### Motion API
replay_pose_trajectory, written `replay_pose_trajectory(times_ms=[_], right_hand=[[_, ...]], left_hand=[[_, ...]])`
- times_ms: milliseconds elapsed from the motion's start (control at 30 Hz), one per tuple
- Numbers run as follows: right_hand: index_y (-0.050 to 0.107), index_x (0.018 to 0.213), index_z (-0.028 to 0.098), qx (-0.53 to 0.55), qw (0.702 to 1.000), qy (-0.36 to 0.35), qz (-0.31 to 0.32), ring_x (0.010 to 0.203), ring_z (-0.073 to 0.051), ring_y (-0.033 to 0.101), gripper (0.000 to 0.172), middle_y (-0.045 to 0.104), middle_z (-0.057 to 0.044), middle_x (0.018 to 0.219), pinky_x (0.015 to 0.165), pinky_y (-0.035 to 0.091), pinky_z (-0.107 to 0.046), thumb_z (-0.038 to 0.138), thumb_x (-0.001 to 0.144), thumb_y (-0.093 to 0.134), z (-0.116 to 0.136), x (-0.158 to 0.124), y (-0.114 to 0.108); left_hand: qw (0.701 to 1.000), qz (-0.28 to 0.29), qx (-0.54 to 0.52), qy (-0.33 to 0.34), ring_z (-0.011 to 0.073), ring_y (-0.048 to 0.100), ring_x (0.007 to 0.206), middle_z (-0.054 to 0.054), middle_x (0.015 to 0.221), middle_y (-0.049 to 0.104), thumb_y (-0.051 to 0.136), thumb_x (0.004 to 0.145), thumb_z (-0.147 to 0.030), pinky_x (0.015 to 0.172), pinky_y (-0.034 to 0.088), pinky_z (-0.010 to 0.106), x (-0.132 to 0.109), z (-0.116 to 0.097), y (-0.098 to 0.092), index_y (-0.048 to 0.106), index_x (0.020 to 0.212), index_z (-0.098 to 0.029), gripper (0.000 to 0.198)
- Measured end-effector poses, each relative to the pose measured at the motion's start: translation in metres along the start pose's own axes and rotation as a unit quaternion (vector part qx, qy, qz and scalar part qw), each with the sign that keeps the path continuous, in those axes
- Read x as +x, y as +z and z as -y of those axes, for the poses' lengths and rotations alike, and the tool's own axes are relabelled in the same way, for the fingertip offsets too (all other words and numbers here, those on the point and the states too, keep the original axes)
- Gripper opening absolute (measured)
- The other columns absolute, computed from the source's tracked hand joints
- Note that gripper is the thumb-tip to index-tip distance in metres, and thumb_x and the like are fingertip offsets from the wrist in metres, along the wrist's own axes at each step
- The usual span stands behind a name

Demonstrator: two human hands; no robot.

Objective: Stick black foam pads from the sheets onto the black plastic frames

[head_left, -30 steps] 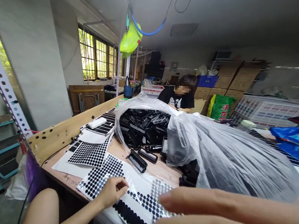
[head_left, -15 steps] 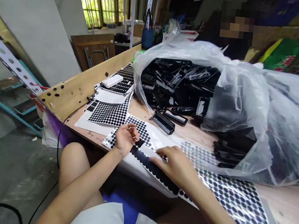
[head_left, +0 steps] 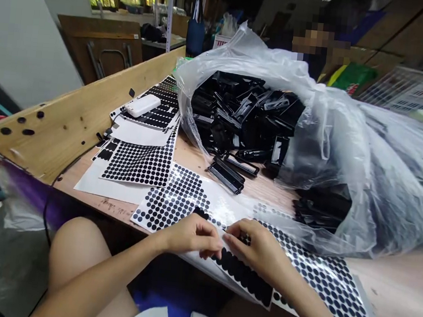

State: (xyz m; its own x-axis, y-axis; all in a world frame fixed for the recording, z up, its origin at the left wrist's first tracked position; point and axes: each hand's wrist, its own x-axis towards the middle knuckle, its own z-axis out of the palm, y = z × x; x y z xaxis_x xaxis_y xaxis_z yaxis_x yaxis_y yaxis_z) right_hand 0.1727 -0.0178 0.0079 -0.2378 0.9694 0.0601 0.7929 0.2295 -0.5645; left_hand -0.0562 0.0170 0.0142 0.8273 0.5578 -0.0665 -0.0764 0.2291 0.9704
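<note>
My left hand [head_left: 201, 238] is curled with thumb and fingers together at the table's front edge, over a white sheet with a scalloped black strip [head_left: 247, 275]. Whatever it may pinch is too small or hidden. Just to its right, my right hand [head_left: 257, 242] has its thumb and index finger drawn together, almost touching the left fingertips. I cannot make out what is between them. Under both hands lies a glossy sheet of round black stickers [head_left: 178, 195], and another dotted sheet [head_left: 329, 277] extends under my right forearm.
A big clear plastic bag [head_left: 349, 127] spills black plastic parts [head_left: 239, 106] onto the table. Two loose black parts [head_left: 227, 174] lie before it. More sticker sheets [head_left: 140, 159] and a white box-shaped device [head_left: 143, 105] are at left, beside a wooden side board [head_left: 86, 101]. A person sits across.
My left hand has moved right and closed its fingers, coming up against my right hand. The right hand's thumb and index finger have come together. The view has shifted slightly.
</note>
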Motion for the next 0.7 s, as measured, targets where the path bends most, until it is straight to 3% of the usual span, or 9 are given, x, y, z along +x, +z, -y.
replay_pose_trajectory(times_ms=[67, 167, 267, 367, 467, 533, 633, 700], right_hand=[[0.074, 0.085, 0.025, -0.005, 0.999, 0.013, -0.041, 0.079, -0.028, 0.071, 0.029, 0.076, -0.007, 0.082, 0.072, 0.055, -0.041, 0.049, 0.092, 0.06, -0.004, 0.02, -0.008], [0.074, 0.096, 0.022, 0.001, 0.993, 0.035, -0.116, 0.098, -0.034, 0.069, 0.033, 0.076, -0.013, 0.099, 0.084, 0.054, -0.048, 0.052, 0.086, 0.067, -0.014, 0.061, -0.017], [0.074, 0.087, 0.021, 0.037, 0.988, 0.065, -0.136, 0.099, -0.037, 0.068, 0.037, 0.075, -0.014, 0.094, 0.087, 0.053, -0.051, 0.057, 0.077, 0.075, -0.025, 0.088, -0.022], [0.073, 0.085, 0.02, 0.118, 0.976, 0.11, -0.147, 0.088, -0.032, 0.071, 0.045, 0.075, -0.012, 0.087, 0.078, 0.057, -0.046, 0.064, 0.082, 0.068, -0.029, 0.084, -0.027], [0.072, 0.093, 0.021, 0.236, 0.95, 0.145, -0.142, 0.086, -0.025, 0.074, 0.047, 0.077, -0.01, 0.097, 0.075, 0.061, -0.039, 0.066, 0.089, 0.059, -0.017, 0.058, -0.027], [0.072, 0.095, 0.023, 0.371, 0.904, 0.18, -0.113, 0.086, -0.023, 0.074, 0.04, 0.077, -0.008, 0.1, 0.077, 0.062, -0.037, 0.061, 0.085, 0.069, -0.003, 0.038, -0.026], [0.074, 0.102, 0.024, 0.522, 0.829, 0.199, -0.006, 0.084, -0.022, 0.074, 0.036, 0.077, -0.005, 0.097, 0.077, 0.061, -0.035, 0.051, 0.078, 0.08, 0.018, 0.012, -0.027], [0.074, 0.112, 0.025, 0.511, 0.836, 0.182, 0.084, 0.08, -0.022, 0.075, 0.036, 0.076, -0.004, 0.097, 0.076, 0.06, -0.035, 0.048, 0.084, 0.075, 0.028, 0.002, -0.036]], left_hand=[[0.999, -0.035, 0.041, -0.008, 0.0105, 0.055, 0.056, 0.003, 0.066, 0.065, 0.068, 0.088, -0.039, 0.056, 0.042, 0.023, -0.001, 0.007, 0.0, 0.071, 0.071, -0.015, 0.03], [0.999, -0.045, 0.018, -0.007, 0.0104, 0.055, 0.057, 0.004, 0.07, 0.067, 0.067, 0.088, -0.041, 0.055, 0.043, 0.023, -0.001, 0.014, -0.001, 0.07, 0.071, -0.015, 0.031], [0.997, -0.066, -0.05, 0.009, 0.01, 0.052, 0.051, 0.001, 0.059, 0.059, 0.071, 0.084, -0.047, 0.052, 0.042, 0.023, 0.001, 0.015, -0.005, 0.066, 0.068, -0.015, 0.036], [0.986, -0.102, -0.13, 0.008, 0.0095, 0.051, 0.047, -0.001, 0.054, 0.055, 0.074, 0.081, -0.051, 0.048, 0.041, 0.023, 0.003, 0.015, -0.009, 0.064, 0.067, -0.015, 0.04], [0.975, -0.119, -0.187, 0.006, 0.0094, 0.052, 0.047, -0.001, 0.056, 0.056, 0.076, 0.08, -0.052, 0.048, 0.042, 0.022, 0.004, 0.014, -0.01, 0.063, 0.073, -0.015, 0.04], [0.97, -0.124, -0.209, 0.014, 0.0107, 0.057, 0.051, 0.0, 0.063, 0.06, 0.076, 0.081, -0.053, 0.051, 0.046, 0.022, 0.005, 0.013, -0.01, 0.065, 0.084, -0.014, 0.041], [0.957, -0.146, -0.247, 0.041, 0.0145, 0.064, 0.058, 0.002, 0.076, 0.066, 0.071, 0.085, -0.061, 0.054, 0.051, 0.025, 0.009, 0.013, -0.01, 0.063, 0.106, -0.016, 0.05], [0.945, -0.159, -0.279, 0.055, 0.0172, 0.067, 0.064, 0.004, 0.083, 0.068, 0.063, 0.086, -0.07, 0.056, 0.054, 0.028, 0.01, 0.014, -0.01, 0.062, 0.116, -0.017, 0.061]])
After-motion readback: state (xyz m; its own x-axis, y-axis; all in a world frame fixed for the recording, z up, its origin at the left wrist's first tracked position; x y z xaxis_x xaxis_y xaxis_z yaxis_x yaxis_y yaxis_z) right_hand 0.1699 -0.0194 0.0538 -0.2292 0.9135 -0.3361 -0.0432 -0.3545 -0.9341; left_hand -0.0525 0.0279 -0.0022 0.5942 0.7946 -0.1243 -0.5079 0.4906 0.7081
